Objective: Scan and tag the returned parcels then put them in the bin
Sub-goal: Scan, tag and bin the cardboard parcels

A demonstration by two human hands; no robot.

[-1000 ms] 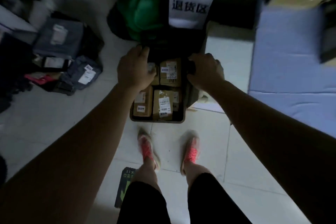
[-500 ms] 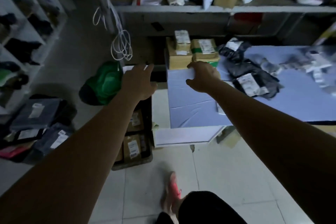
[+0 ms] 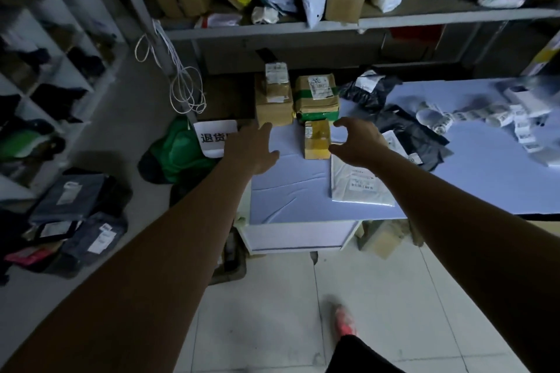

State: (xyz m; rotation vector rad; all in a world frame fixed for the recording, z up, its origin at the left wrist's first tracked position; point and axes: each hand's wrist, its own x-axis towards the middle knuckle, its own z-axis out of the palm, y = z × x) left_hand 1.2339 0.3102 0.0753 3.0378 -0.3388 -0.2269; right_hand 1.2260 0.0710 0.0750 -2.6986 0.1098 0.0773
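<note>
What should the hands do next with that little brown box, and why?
Probably the right hand should close around the small brown parcel and lift it for scanning. That hand hovers open and curved right beside it on the blue table; the left hand is open too, holding nothing.

Bare table (image 3: 288, 191) lay open left of the small parcel (image 3: 316, 140); taller boxes (image 3: 273, 106) stood just behind, a white mailer (image 3: 359, 188) right.
</note>
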